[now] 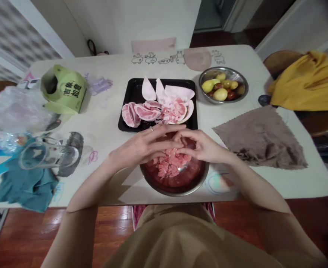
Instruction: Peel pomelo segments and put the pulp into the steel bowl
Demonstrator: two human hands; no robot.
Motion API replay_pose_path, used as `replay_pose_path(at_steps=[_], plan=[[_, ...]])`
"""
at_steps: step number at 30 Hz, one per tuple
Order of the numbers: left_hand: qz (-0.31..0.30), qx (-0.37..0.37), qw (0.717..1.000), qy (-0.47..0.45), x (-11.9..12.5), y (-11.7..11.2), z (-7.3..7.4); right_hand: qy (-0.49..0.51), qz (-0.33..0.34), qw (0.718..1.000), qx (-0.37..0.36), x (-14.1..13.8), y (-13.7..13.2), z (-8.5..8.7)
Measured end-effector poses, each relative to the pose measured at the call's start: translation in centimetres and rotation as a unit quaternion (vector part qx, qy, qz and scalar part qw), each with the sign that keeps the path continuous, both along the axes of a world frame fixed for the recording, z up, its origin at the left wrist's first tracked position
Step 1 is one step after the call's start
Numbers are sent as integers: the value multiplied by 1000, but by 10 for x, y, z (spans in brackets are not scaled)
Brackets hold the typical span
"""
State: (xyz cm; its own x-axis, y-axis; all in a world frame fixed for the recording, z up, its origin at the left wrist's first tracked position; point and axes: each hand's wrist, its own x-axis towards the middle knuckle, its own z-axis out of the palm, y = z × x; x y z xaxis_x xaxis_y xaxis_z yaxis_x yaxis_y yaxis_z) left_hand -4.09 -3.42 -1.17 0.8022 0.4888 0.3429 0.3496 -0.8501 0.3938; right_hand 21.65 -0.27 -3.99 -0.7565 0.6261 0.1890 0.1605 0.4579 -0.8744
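Head view: left hand and right hand held over round silvery metal bowl of pink pulp; left fingers parted, right curled; grip can't be told.

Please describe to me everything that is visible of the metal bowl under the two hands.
The bowl is round, shiny and metal-looking, and stands upright on the table, near its front edge. Pieces of pinkish-red fruit pulp lie inside. The left hand and right hand hide its far rim, so I cannot tell whether they touch it.
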Motion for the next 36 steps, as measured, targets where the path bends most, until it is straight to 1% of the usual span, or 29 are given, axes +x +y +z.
replay_pose_path(at_steps=[3,6,9,11,13,15,17,19,22,24,26,31,36], plan=[[-35,42,998,-10,3,4,-4,42,8,996,-78,4,-7,-3],[-44,58,997,-41,8,4,-6,79,-1,990,-120,4,-13,-7],[-57,40,995,-73,14,3,-9,99,-19,987,-127,3,-19,-11],[-55,23,994,-91,16,3,-12,108,-48,987,-107,2,-24,-12],[-35,13,993,-112,18,3,-17,116,-108,985,-67,2,-30,-12],[-3,5,991,-137,20,3,-21,119,-195,973,0,2,-36,-10],[35,-7,986,-162,23,1,-23,120,-273,950,96,1,-42,-9],[73,-19,981,-179,25,-3,-25,117,-313,919,209,0,-48,-9],[111,-31,974,-196,30,-9,-26,87,-326,868,363,-2,-56,-10],[118,-30,971,-206,33,-13,-27,56,-322,843,428,-4,-60,-11],[118,-21,970,-212,35,-15,-27,33,-319,829,457,-5,-62,-11],[126,24,971,-202,37,-18,-28,3,-322,809,492,-6,-64,-11],[113,88,973,-180,37,-22,-30,-24,-320,766,557,-6,-67,-9]])
